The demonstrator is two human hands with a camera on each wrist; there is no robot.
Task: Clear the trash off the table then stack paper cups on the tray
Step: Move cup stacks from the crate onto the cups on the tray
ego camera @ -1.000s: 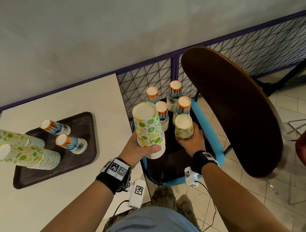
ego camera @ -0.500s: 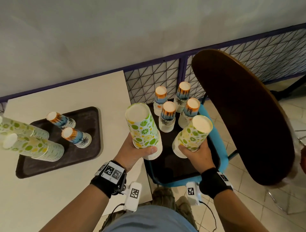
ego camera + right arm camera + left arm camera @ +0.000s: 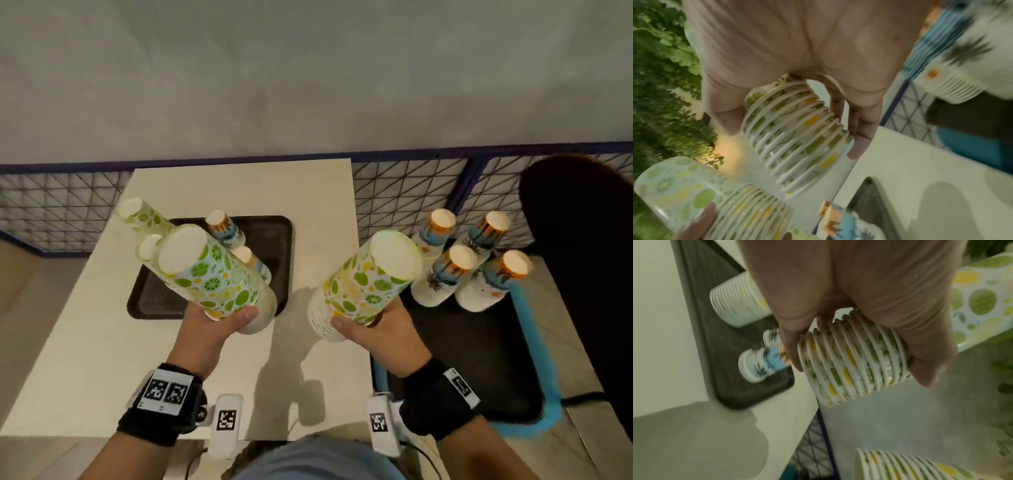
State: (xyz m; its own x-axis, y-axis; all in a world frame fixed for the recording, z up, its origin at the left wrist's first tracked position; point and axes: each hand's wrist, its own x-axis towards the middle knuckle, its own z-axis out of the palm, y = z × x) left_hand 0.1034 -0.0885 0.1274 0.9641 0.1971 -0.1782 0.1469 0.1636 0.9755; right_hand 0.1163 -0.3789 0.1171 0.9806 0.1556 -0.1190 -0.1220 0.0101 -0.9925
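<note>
two light, crushable lime cup stacks (image 3: pixel 212 274), (image 3: pixel 370 284): l hand (image 3: pixel 209 329) & r hand (image 3: pixel 383 329) each gripping one's rim end, nearing far-left tray (image 3: pixel 277 240).

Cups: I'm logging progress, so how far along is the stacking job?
Done: no trash shows on the table, and four stacks already stand on the tray. In hand: left hand and right hand each grip a lime stack over the table. Left: four palm stacks wait on the chair.
</note>
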